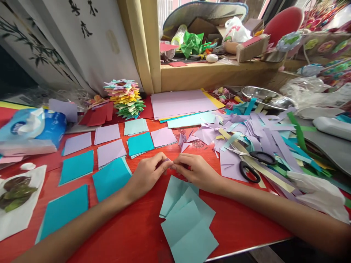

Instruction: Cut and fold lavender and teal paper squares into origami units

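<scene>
Pale teal paper squares [190, 230] nearest me: matte, creased, fanned on the red table [123, 233], just below my fingers. Blue plastic tissue pack [52, 128], far left; its lettering is too blurred to read. Black brush characters on the white hanging [109, 40]. Left hand [146, 171] and right hand [196, 168]: fingertips pinched narrow, meeting on a small lilac paper piece [167, 159], mostly hidden between them. Black-handled metal scissors [249, 171] lie right, on lilac paper offcuts [263, 135].
</scene>
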A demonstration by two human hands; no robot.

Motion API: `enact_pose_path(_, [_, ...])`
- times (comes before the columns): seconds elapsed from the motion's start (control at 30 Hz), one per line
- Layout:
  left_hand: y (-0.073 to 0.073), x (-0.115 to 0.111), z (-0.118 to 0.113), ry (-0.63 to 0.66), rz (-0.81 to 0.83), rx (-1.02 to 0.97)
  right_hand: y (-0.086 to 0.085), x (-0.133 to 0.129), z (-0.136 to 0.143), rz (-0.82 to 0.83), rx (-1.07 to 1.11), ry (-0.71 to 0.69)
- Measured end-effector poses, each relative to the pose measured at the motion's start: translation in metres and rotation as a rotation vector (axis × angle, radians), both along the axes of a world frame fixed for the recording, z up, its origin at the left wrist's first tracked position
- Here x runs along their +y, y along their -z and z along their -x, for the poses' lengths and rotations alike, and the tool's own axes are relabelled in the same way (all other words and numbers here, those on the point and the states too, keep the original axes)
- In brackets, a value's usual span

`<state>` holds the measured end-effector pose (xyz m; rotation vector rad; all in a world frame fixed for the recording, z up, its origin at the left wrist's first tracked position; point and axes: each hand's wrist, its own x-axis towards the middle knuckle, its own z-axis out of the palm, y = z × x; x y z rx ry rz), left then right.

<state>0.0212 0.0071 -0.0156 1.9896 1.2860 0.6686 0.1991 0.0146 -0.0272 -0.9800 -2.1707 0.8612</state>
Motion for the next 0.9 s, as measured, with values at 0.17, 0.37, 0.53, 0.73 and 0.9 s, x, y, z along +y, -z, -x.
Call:
enact_pose_path(0.17, [0.001, -0.001, 0.001, 0.004, -0.036, 0.003, -0.001, 0.001, 0.000, -0.022, 0.011, -0.004])
enact_pose_path(0.37, [0.001, -0.001, 0.004, 0.053, -0.018, -0.080, 0.000, -0.001, 0.000, 0.056, 0.039, 0.028])
enact_pose_path(0.53, [0.001, -0.001, 0.004, -0.082, 0.035, -0.150, -0.015, 0.014, -0.016, -0.054, 0.018, 0.068])
enact_pose_path(0.73, [0.001, 0.001, 0.004, -0.224, 0.015, -0.181, -0.018, 0.067, -0.051, 0.015, 0.023, 0.484])
enact_pose_path(0.9, [-0.001, -0.005, 0.002, -0.039, -0.096, 0.052, -0.013, 0.074, -0.056, 0.067, -0.036, 0.478])
